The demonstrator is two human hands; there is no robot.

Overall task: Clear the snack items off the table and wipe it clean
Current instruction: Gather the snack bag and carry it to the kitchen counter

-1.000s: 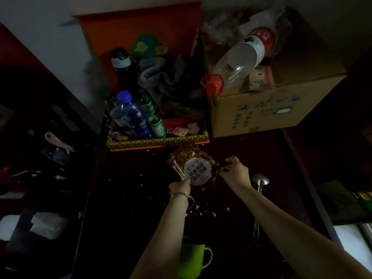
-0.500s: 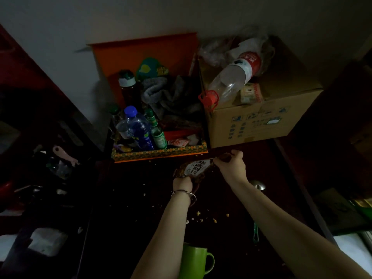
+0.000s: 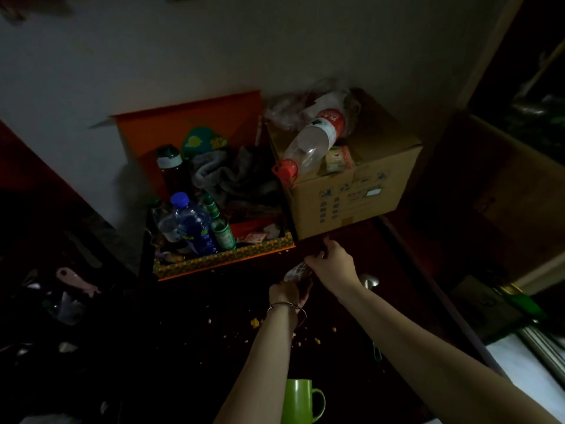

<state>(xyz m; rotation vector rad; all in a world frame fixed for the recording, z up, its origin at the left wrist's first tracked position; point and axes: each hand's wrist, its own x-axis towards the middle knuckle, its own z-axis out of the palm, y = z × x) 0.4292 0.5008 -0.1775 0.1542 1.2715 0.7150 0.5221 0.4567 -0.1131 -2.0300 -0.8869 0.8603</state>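
**Snack bag in hand, table not yet wiped**

Snack bag (image 3: 296, 273) sits above the table (image 3: 183, 332), gripped by the left hand (image 3: 289, 293) and pinched by the right hand (image 3: 331, 264). Crumbs (image 3: 255, 322) and a green mug (image 3: 301, 400) remain; no wiping seems begun.
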